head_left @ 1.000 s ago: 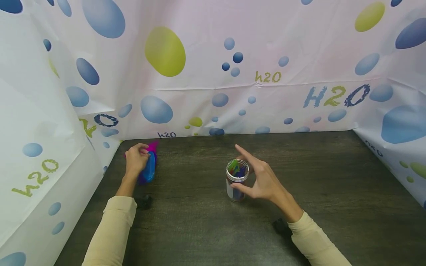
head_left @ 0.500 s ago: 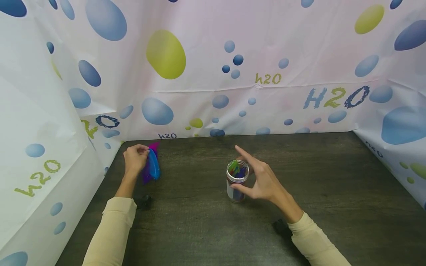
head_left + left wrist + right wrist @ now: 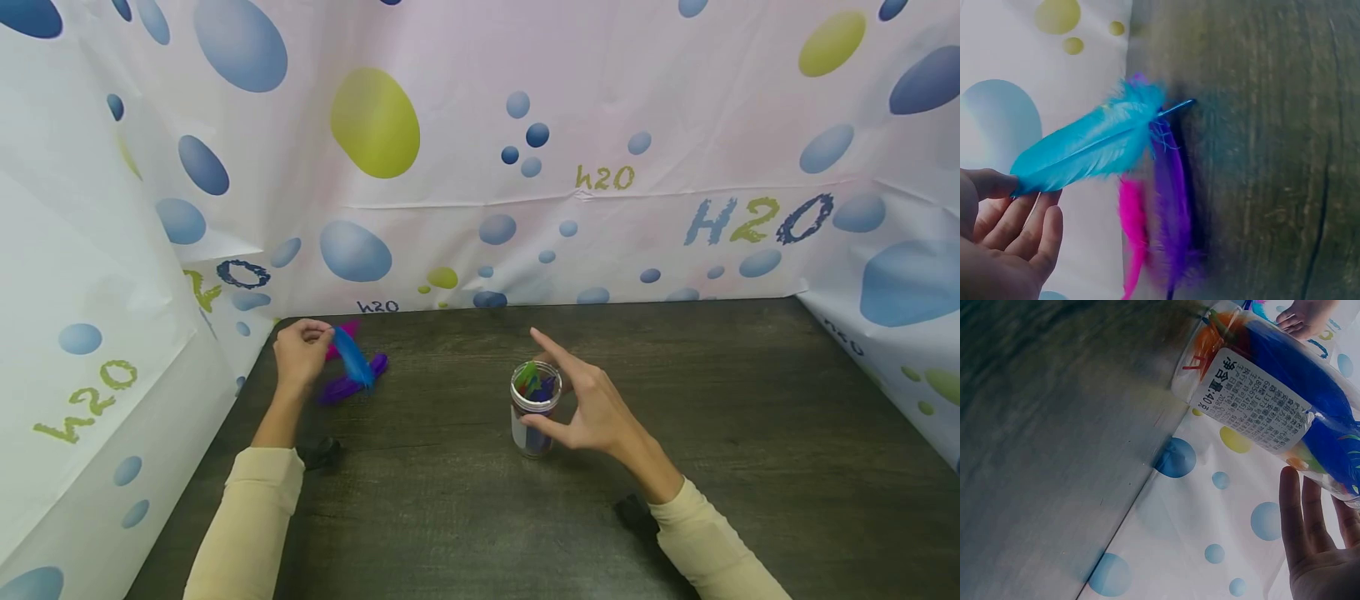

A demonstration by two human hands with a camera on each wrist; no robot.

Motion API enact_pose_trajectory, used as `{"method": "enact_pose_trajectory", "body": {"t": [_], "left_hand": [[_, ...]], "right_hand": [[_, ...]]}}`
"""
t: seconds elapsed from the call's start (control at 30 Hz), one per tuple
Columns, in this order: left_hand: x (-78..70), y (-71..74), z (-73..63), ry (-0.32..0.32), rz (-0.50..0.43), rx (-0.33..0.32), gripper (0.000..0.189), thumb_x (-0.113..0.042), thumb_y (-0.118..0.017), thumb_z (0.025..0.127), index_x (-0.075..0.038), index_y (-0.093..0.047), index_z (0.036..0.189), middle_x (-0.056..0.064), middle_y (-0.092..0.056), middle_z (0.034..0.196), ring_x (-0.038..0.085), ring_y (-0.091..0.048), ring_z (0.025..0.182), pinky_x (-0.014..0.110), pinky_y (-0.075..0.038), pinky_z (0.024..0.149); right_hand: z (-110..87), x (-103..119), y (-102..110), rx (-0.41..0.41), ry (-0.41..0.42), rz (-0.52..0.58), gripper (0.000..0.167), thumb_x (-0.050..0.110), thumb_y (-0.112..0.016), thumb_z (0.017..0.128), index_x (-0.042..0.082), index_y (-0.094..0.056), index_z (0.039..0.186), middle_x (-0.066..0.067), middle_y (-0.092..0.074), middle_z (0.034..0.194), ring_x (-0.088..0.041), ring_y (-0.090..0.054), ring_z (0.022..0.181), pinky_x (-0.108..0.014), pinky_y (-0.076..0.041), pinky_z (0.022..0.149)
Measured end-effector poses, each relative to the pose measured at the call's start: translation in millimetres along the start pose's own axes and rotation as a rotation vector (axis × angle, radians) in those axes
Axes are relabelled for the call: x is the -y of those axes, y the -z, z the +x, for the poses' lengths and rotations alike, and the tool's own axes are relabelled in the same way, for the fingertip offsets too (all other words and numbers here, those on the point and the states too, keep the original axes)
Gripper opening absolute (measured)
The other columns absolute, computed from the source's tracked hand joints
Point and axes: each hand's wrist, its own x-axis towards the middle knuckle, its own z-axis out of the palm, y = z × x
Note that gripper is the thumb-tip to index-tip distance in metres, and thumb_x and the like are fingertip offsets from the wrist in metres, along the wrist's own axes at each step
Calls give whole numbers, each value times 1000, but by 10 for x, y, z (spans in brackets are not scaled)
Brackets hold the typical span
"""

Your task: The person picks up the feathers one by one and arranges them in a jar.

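My left hand (image 3: 302,354) pinches the tip of a blue feather (image 3: 1091,147) between thumb and fingertips; the other fingers curl loosely. The feather's quill end crosses above a purple feather (image 3: 1174,212) lying on the table. A pink feather (image 3: 1133,222) lies beside it, partly behind the blue one in the head view. My right hand (image 3: 592,408) holds a clear, lidless jar (image 3: 532,429) upright, thumb on its near side and fingers behind, index finger sticking out past it. Colored feathers (image 3: 531,382) fill the jar, and a white printed label (image 3: 1250,400) shows on its side.
A dark wood-look table (image 3: 450,517) carries everything. A white sheet (image 3: 465,100) with blue and green dots hangs behind and along both sides. Small dark objects at both wrists (image 3: 321,454) sit just above the table.
The blue feather has been drawn up and left by my left hand, turning aslant. The purple feather has swung round and now lies apart from the pink one. My right hand and the jar stay put.
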Motion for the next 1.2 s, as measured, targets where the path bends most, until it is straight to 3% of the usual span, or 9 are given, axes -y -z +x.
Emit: {"method": "enact_pose_trajectory", "body": {"t": [0.2,0.33,0.63,0.83,0.97,1.07,1.2], "left_hand": [[-37,54,28,97,-164,0,9,-5,-69,99,1,-75,98,8,-72,90,4,-65,65,17,-54,61],[-75,91,20,159,-240,26,11,-5,-69,99,2,-71,106,-7,-66,83,1,-64,65,17,-57,65],[-169,139,-16,175,-315,43,28,-2,-70,97,6,-63,122,-12,-64,84,2,-62,69,14,-56,67],[-224,190,-33,196,-327,65,27,-2,-71,96,-2,-62,122,-17,-64,80,3,-62,69,16,-56,67],[-262,202,-43,202,-325,85,33,-3,-73,95,-7,-60,125,-20,-64,77,2,-62,68,17,-55,69],[-304,202,-49,197,-330,93,38,-4,-74,95,-7,-59,129,-20,-65,76,2,-62,67,18,-55,70],[-365,202,-64,184,-348,107,46,-4,-74,95,-4,-56,137,-20,-65,75,2,-63,69,18,-56,72]], "right_hand": [[-2,-1,1,2,-4,4,95,51,-79,89,8,-35,161,-16,-70,120,-28,-72,96,-30,-61,65],[-6,-4,-4,2,-2,2,95,54,-76,90,8,-35,161,-17,-70,120,-28,-72,96,-30,-61,65],[-20,-21,-7,9,-8,1,97,39,-85,85,8,-34,162,-16,-70,121,-27,-71,97,-29,-61,66],[-19,-18,-13,6,-1,-3,96,45,-82,87,8,-34,161,-16,-70,120,-27,-71,96,-29,-61,65],[-20,-20,-12,6,-4,-2,97,40,-85,85,8,-34,161,-16,-70,120,-27,-71,97,-29,-61,66],[-20,-21,-9,8,-7,-1,98,37,-86,84,8,-34,161,-16,-70,121,-27,-71,97,-29,-61,66],[-14,-19,-9,4,0,-1,95,48,-80,88,6,-34,161,-16,-70,120,-27,-71,97,-29,-61,65]]}}
